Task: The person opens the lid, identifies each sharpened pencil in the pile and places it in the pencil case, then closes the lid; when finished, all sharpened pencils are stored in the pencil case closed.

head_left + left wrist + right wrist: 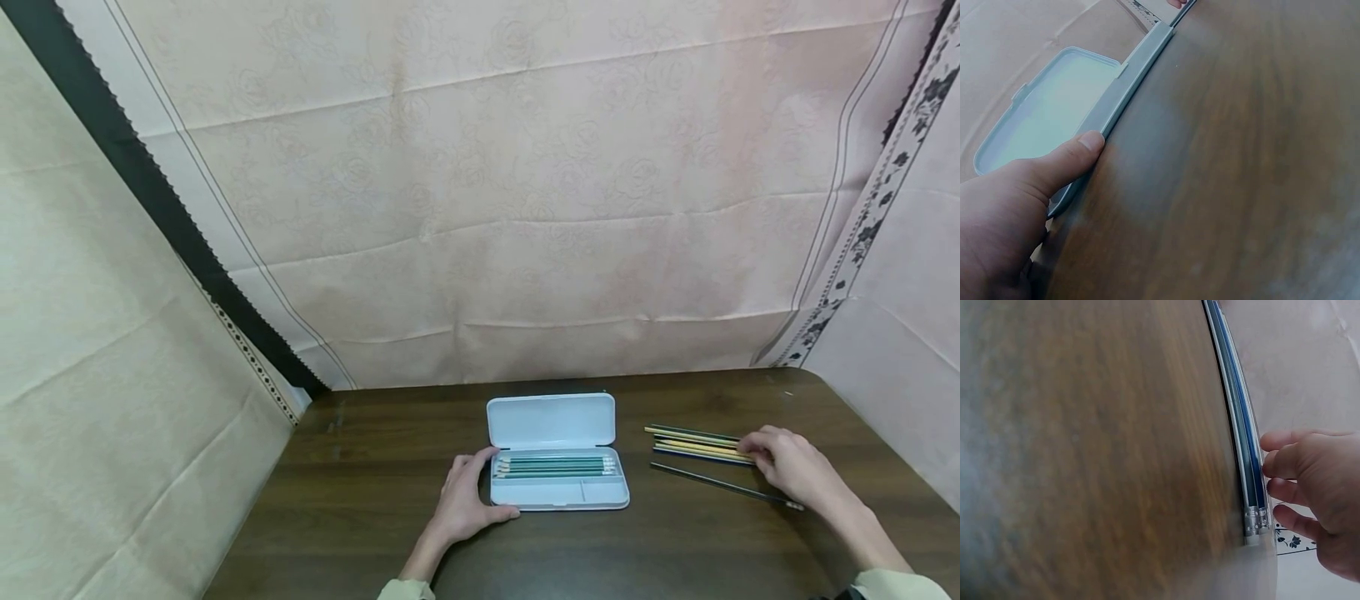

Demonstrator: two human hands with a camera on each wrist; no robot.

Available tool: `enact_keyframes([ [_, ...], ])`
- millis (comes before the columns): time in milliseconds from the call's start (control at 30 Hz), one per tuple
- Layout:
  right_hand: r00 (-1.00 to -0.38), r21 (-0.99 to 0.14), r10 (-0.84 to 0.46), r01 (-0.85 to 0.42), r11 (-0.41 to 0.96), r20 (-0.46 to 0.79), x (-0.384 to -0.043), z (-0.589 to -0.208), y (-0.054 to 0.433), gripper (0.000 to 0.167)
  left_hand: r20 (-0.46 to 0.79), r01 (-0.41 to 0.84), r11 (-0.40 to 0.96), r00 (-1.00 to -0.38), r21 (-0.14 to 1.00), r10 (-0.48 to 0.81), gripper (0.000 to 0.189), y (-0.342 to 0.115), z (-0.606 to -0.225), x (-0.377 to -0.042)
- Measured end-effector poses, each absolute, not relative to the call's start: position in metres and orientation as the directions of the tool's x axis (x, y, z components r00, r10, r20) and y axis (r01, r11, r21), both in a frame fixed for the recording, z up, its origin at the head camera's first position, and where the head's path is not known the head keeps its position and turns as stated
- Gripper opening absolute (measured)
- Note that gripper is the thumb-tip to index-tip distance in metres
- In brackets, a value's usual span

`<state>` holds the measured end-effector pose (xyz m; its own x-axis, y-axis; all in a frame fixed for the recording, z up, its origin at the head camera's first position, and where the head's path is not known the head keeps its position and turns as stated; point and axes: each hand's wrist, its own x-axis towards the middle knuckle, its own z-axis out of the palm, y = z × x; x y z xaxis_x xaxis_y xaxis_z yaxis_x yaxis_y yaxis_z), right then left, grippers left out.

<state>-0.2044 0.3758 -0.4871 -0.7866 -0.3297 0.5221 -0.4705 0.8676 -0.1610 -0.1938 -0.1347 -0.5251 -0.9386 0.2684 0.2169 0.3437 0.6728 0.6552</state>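
Note:
A light blue pencil case (540, 498) lies with its lid raised, several green pencils (555, 467) side by side in its upper compartment. My left hand (467, 498) grips the case's left end; the thumb (1079, 153) presses along the front edge while the fingers reach toward the back corner. To the right, several yellow and dark pencils (697, 444) lie in a loose bundle. Over their right ends is my right hand (791, 462), its spread, bent fingers touching them in the right wrist view. A lone dark pencil (720, 485) lies slanted nearer to me.
Everything sits on a dark brown wooden table (360, 500). Pale patterned cloth (525, 208) hangs behind its back edge, with more cloth along both sides. A small divider separates part of the case's lower compartment.

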Motion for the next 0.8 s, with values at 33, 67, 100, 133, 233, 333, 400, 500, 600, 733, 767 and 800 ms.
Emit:
enact_keyframes([
  [33, -0.783, -0.159, -0.327, -0.470, 0.868, 0.529, -0.2046, -0.4871, 0.3759, 0.031, 0.216, 0.343, 0.674, -0.939, 0.654, 0.268, 0.096, -0.1348, -0.5255, -0.1939],
  [67, -0.782, -0.161, -0.325, -0.470, 0.868, 0.532, -0.2048, -0.4872, 0.3761, 0.031, 0.215, 0.341, 0.673, -0.940, 0.656, 0.266, 0.096, -0.1347, -0.5257, -0.1939],
  [100, -0.781, -0.159, -0.324, -0.469, 0.869, 0.534, -0.2051, -0.4872, 0.3764, 0.030, 0.216, 0.342, 0.672, -0.939, 0.657, 0.267, 0.096, -0.1347, -0.5260, -0.1940],
  [133, -0.782, -0.158, -0.322, -0.466, 0.871, 0.534, -0.2053, -0.4873, 0.3766, 0.030, 0.217, 0.344, 0.670, -0.939, 0.657, 0.268, 0.096, -0.1347, -0.5261, -0.1939],
  [233, -0.792, -0.167, -0.315, -0.457, 0.874, 0.523, -0.2048, -0.4884, 0.3772, 0.029, 0.219, 0.346, 0.669, -0.938, 0.658, 0.269, 0.096, -0.1346, -0.5262, -0.1936],
  [333, -0.802, -0.174, -0.304, -0.444, 0.879, 0.514, -0.2041, -0.4894, 0.3775, 0.028, 0.219, 0.349, 0.669, -0.936, 0.656, 0.274, 0.096, -0.1347, -0.5266, -0.1937],
  [400, -0.803, -0.176, -0.300, -0.441, 0.880, 0.515, -0.2038, -0.4894, 0.3774, 0.027, 0.219, 0.349, 0.666, -0.936, 0.659, 0.275, 0.097, -0.1349, -0.5266, -0.1942],
  [500, -0.801, -0.173, -0.299, -0.441, 0.881, 0.519, -0.2041, -0.4887, 0.3772, 0.026, 0.222, 0.354, 0.664, -0.935, 0.659, 0.278, 0.097, -0.1350, -0.5268, -0.1947],
  [600, -0.805, -0.176, -0.299, -0.440, 0.881, 0.513, -0.2044, -0.4880, 0.3770, 0.025, 0.220, 0.351, 0.662, -0.935, 0.662, 0.277, 0.097, -0.1353, -0.5266, -0.1948],
  [733, -0.809, -0.177, -0.301, -0.438, 0.881, 0.505, -0.2051, -0.4876, 0.3770, 0.024, 0.217, 0.346, 0.665, -0.938, 0.662, 0.272, 0.097, -0.1349, -0.5262, -0.1947],
  [767, -0.809, -0.175, -0.301, -0.438, 0.882, 0.505, -0.2053, -0.4876, 0.3772, 0.024, 0.214, 0.343, 0.668, -0.938, 0.661, 0.271, 0.097, -0.1349, -0.5262, -0.1946],
  [800, -0.808, -0.173, -0.302, -0.438, 0.882, 0.506, -0.2057, -0.4877, 0.3774, 0.024, 0.211, 0.341, 0.670, -0.940, 0.660, 0.270, 0.097, -0.1347, -0.5259, -0.1947],
])
